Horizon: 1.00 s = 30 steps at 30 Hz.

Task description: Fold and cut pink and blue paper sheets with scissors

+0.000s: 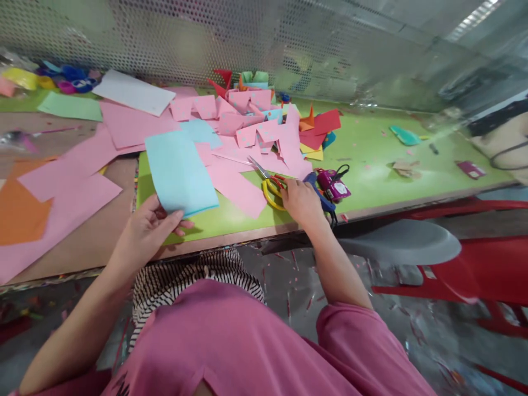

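My left hand pinches the near corner of a light blue paper sheet, thumb on top, at the front of the green mat. My right hand rests on the mat at the yellow handles of a pair of scissors. Its fingers curl around the handles and the blades point away to the left over pink paper strips. A purple hole punch lies just right of that hand.
Loose pink sheets, an orange sheet and a white sheet cover the table's left. Folded dotted pink pieces and red paper pile at the back. A perforated metal wall stands behind. Red chairs stand right.
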### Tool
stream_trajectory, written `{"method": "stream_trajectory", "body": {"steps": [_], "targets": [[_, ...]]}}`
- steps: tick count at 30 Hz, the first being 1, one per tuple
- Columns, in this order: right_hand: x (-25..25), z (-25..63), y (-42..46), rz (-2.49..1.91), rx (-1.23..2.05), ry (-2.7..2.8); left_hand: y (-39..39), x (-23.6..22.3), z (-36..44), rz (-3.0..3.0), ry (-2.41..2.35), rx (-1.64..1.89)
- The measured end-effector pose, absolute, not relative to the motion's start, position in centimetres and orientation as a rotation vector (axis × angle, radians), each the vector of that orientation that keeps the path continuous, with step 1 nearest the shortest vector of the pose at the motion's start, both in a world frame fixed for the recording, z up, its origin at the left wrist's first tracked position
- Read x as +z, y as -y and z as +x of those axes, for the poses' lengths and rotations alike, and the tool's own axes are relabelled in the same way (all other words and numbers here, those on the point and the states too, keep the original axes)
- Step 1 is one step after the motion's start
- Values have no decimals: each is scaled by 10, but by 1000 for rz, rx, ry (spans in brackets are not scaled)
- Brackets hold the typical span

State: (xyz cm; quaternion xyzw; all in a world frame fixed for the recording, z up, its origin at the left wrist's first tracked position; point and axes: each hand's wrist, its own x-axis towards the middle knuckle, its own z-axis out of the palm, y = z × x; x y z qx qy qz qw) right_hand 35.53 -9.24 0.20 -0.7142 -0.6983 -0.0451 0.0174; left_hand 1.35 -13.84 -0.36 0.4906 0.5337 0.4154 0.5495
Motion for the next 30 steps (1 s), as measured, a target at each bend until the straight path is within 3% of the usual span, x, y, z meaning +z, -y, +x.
{"method": "stream_trajectory", "body": {"steps": [5,7,9,11,16,25,30], "targets": [[11,344,97,-2034,-9,2119,131,7,14,1198,-1203,1017],[19,322,106,-1751,351,2095,130,10,17,1214,-1175,1035],[25,295,116,-1426,937,2047,130,12,22,1243,-1141,1063],[24,271,122,-1278,1250,1871,131,13,27,1256,-1103,1095],[10,241,125,-1210,1318,1627,138,5,37,1214,-987,1137],[11,234,132,-1231,1082,1782,137,-17,41,1265,-1127,1206],[9,230,132,-1227,1108,1788,140,-16,45,1350,-1234,1259]]}}
